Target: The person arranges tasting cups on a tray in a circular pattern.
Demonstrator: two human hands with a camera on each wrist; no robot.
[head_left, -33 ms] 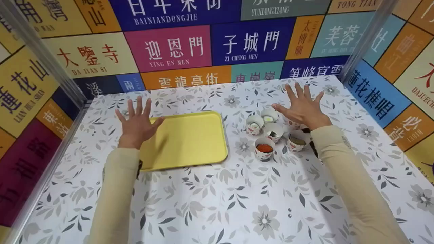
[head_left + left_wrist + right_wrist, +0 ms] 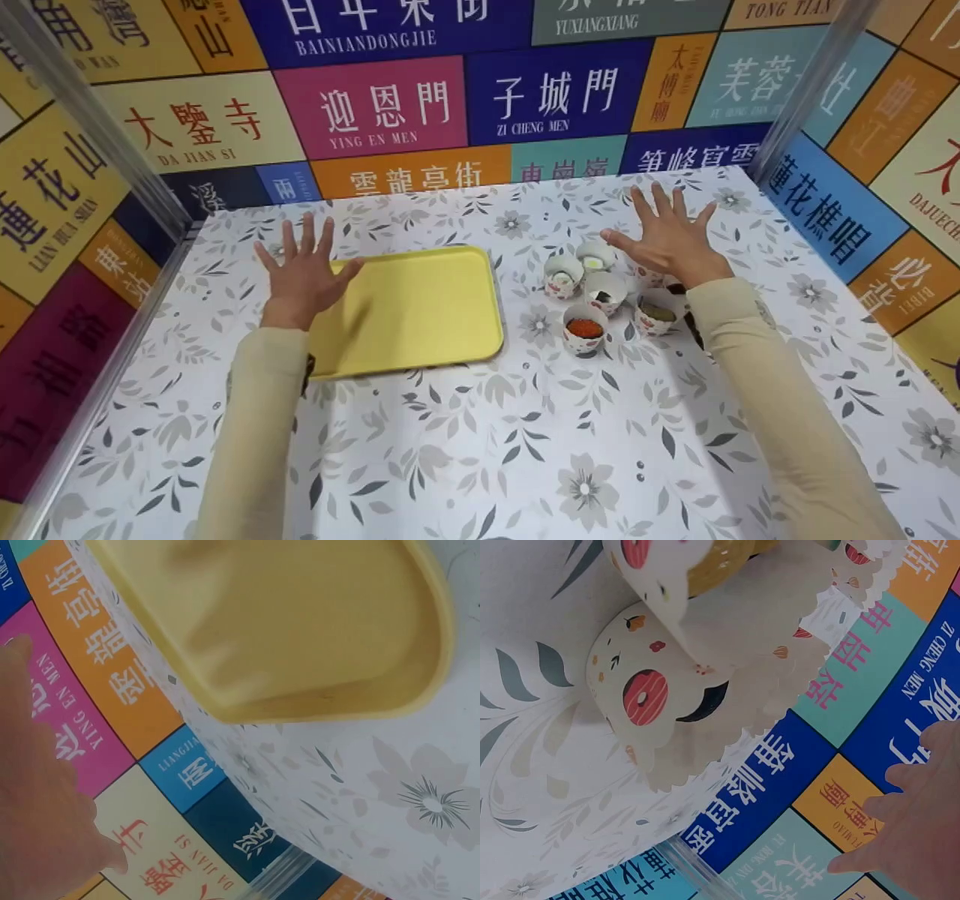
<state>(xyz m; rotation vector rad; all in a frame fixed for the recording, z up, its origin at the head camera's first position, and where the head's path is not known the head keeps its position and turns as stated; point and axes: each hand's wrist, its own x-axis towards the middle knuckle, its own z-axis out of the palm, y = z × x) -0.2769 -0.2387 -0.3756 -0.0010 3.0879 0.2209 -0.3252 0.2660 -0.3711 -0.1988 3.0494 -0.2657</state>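
Observation:
My left hand hovers with its fingers spread over the left end of a yellow tray, holding nothing. The bare tray lies flat on the table. My right hand, also spread and holding nothing, hangs above a cluster of patterned paper cups. A front cup contains orange-red grains, and one to its right has something olive-brown. A dark piece shows in the middle cup; a white-and-yellow piece sits in the back cup. Right hand and wrist partly hide further cups. In the right wrist view, a scalloped-rim cup has a donut print.
White cloth with grey leaves and flowers covers the table. Panels of coloured signs with Chinese lettering wall it in at the back and both sides. Clear corner posts stand where the panels meet.

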